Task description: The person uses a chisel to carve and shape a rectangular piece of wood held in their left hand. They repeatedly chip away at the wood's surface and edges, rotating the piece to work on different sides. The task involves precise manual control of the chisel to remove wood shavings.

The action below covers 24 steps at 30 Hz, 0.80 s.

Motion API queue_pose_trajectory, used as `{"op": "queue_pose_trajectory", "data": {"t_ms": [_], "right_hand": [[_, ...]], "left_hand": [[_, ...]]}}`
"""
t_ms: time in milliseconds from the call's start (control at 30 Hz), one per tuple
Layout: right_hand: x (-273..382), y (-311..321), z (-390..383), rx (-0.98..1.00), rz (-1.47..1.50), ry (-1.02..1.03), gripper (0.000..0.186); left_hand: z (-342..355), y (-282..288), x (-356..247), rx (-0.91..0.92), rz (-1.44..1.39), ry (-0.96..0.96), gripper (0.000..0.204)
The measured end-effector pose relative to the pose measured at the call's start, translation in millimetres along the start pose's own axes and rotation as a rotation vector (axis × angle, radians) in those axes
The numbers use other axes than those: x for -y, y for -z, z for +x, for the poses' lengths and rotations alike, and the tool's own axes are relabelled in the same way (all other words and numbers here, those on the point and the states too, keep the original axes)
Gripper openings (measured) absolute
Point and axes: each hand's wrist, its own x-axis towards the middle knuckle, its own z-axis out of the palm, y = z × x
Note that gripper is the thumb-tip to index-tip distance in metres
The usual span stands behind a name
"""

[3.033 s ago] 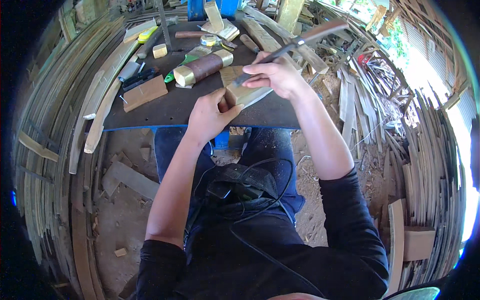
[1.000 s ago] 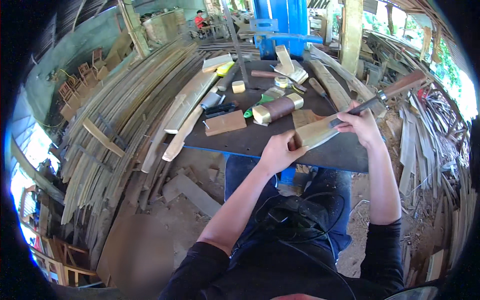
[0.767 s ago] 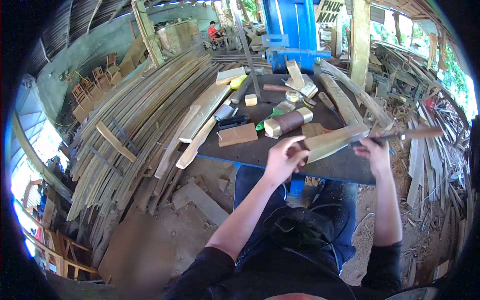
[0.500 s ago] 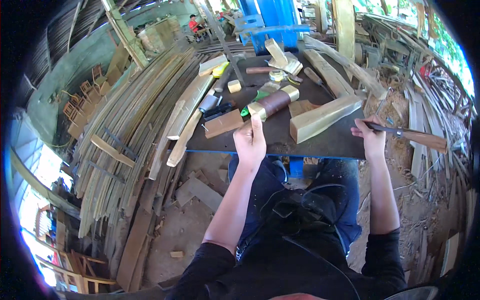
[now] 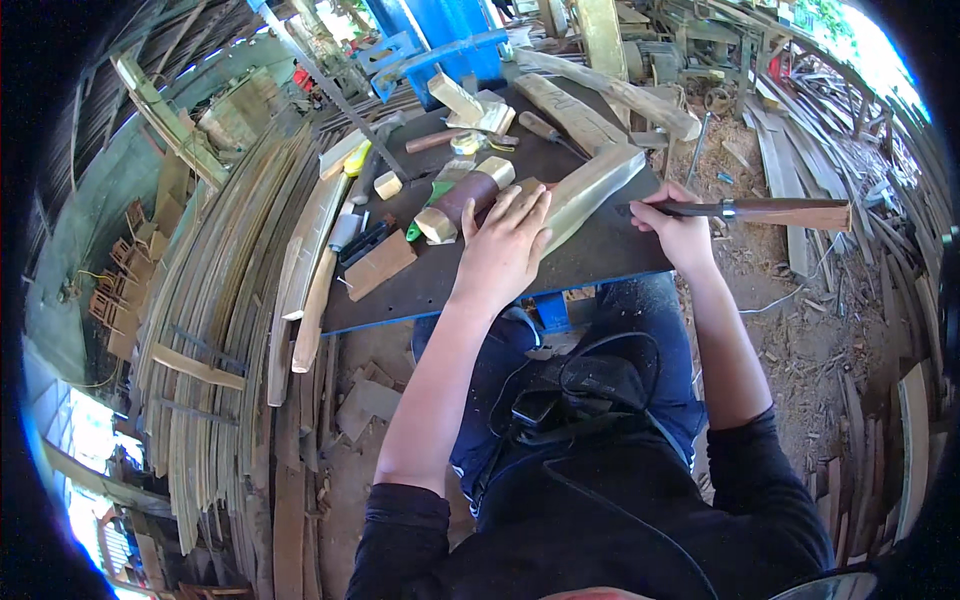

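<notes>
My left hand (image 5: 502, 248) is open, palm down and fingers spread, at the near end of a squared wooden block (image 5: 597, 192). Its fingertips overlap the block's left side; whether they press on it I cannot tell. Just left of the fingers lies a wood block wrapped in brown sandpaper (image 5: 468, 198). My right hand (image 5: 682, 232) is closed around the dark blade of a chisel (image 5: 785, 212), whose wooden handle with a metal ferrule points out to the right. The blade's tip is close to the right side of the block, over the dark tabletop (image 5: 430, 292).
A mallet-like wooden handle (image 5: 316, 320), a flat wood piece (image 5: 380, 264), a tape roll (image 5: 467, 143) and another wooden-handled tool (image 5: 540, 126) lie on the table. Long boards (image 5: 215, 300) are stacked at left. Scrap wood (image 5: 800, 170) is piled at right.
My left hand has gone from closed with the thumb up to spread palm down beside the squared block. My right hand, still gripping the chisel, is nearer the block. The view has shifted.
</notes>
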Motion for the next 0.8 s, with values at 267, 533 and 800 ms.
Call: {"op": "queue_pose_trajectory", "data": {"t_ms": [267, 533, 800], "right_hand": [[-0.1, -3.8, -4.8, -0.027, 0.037, -0.02, 0.015], [1.7, -3.2, -4.1, -0.007, 0.051, -0.019, 0.015], [-1.3, -4.0, -2.9, -0.003, 0.097, -0.003, 0.015]], "left_hand": [[-12.8, -17.8, 4.3, -0.258, -0.032, -0.09, 0.034], [-15.3, -18.5, 6.1, -0.439, -0.054, -0.094, 0.021], [-6.8, -23.2, 35.2, -0.556, -0.035, -0.044, 0.008]]}}
